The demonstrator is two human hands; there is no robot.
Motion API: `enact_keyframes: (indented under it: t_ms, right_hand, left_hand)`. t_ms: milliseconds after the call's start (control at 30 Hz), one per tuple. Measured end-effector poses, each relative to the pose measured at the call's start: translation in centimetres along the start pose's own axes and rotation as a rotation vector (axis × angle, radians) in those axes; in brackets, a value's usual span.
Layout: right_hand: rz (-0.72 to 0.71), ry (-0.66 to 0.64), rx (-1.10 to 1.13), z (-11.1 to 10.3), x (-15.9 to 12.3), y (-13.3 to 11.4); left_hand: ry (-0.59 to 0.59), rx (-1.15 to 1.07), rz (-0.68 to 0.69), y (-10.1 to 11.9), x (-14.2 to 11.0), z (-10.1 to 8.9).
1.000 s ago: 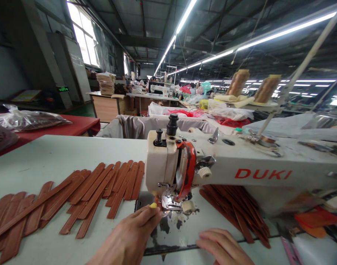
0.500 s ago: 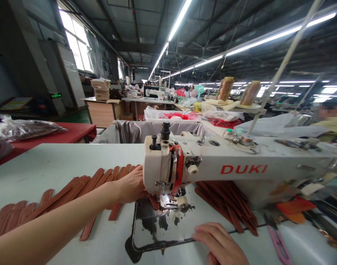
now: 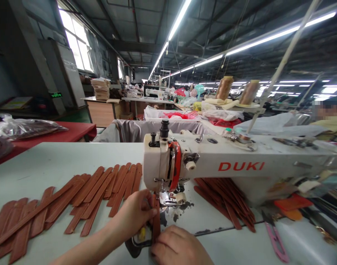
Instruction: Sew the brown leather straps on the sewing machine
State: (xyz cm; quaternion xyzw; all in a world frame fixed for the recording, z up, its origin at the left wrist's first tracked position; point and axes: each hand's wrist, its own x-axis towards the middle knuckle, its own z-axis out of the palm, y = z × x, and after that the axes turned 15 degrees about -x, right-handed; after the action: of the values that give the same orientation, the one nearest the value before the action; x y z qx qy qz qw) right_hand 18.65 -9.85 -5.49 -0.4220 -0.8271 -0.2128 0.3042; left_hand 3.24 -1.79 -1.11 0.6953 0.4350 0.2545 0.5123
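A brown leather strap (image 3: 156, 217) lies lengthwise at the sewing machine (image 3: 163, 165), its far end beside the presser foot (image 3: 166, 200). My left hand (image 3: 138, 209) pinches the strap's left edge between thumb and fingers, just in front of the needle area. At the near end, my right hand (image 3: 181, 244) has its fingers curled against the same strap; the fingertips are partly hidden. Many similar brown straps (image 3: 93, 186) are spread in an overlapping row on the table at the left. Another pile of straps (image 3: 226, 200) rests under the machine arm.
Pink-handled snips (image 3: 276, 237) lie on the right of the table (image 3: 102, 246). Left of the held strap, a dark opening with a yellow part (image 3: 142, 234) shows in the machine bed. Thread cones (image 3: 225, 87) stand behind the machine. A person (image 3: 330, 114) is at the far right.
My left hand has come back toward me from behind the machine head, with a strap now in it. My right hand has moved left to the strap's near end.
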Motion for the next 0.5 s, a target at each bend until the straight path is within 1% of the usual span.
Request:
enact_keyframes:
  t_ms: [67, 100, 167, 233, 267, 300, 367, 500]
  right_hand:
    - [-0.04, 0.021, -0.048, -0.2, 0.4, 0.5]
    - [-0.051, 0.04, -0.062, -0.4, 0.5, 0.6]
    - [-0.061, 0.075, -0.07, -0.8, 0.7, 0.6]
    - [-0.067, 0.079, -0.062, -1.1, 0.8, 0.6]
    - [-0.071, 0.069, -0.056, -1.2, 0.9, 0.6]
    - [-0.075, 0.062, -0.05, -1.2, 0.9, 0.7]
    - [-0.074, 0.055, -0.041, -1.1, 0.8, 0.8]
    - [-0.079, 0.078, -0.016, 0.0, 0.6, 0.8]
  left_hand:
    - [0.06, 0.096, 0.115, -0.5, -0.7, -0.1]
    - [0.088, 0.143, 0.195, -1.0, -1.1, -0.1]
    - [0.112, 0.277, 0.45, -2.3, -2.0, 0.1]
    - [0.093, 0.457, 0.77, -3.5, -2.6, 0.3]
    - [0.084, 0.523, 0.878, -3.9, -2.7, 0.4]
    - [0.078, 0.561, 0.938, -4.0, -2.8, 0.4]
    - [0.072, 0.539, 0.939, -3.7, -2.7, 0.4]
    - [0.078, 0.513, 0.923, -2.4, -2.4, 0.2]
